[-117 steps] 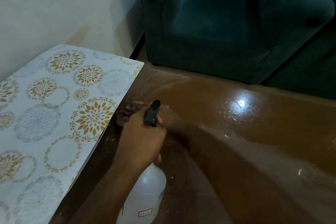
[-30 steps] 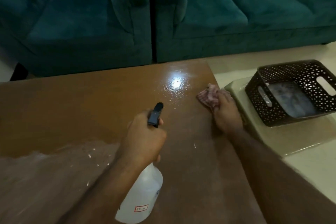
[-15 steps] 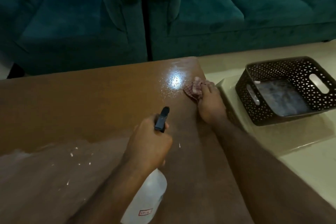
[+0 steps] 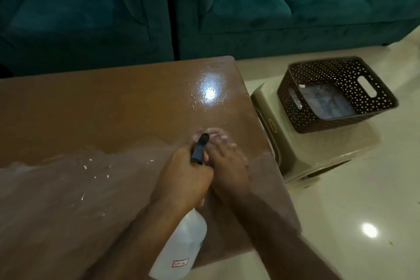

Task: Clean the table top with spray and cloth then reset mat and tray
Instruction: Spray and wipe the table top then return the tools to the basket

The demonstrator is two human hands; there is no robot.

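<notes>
My left hand (image 4: 181, 179) grips the neck of a white spray bottle (image 4: 179, 248) with a black nozzle (image 4: 200, 148), held above the brown table top (image 4: 91, 109). My right hand (image 4: 229, 161) presses a pinkish cloth (image 4: 213, 133) flat on the table just past the nozzle, near the right edge. Only the cloth's far edge shows, blurred, beyond my fingers. The far part of the table shines wet; the near part looks dull with white specks (image 4: 86, 166).
A dark perforated tray basket (image 4: 384, 93) sits on a beige stool (image 4: 318, 154) on the floor right of the table. Teal sofas (image 4: 272, 7) stand behind the table. A glossy tiled floor (image 4: 363, 211) lies to the right.
My right hand has dragged the cloth from the far right corner back toward me, beside the spray nozzle. The view has shifted from the table's left end to its right end.
</notes>
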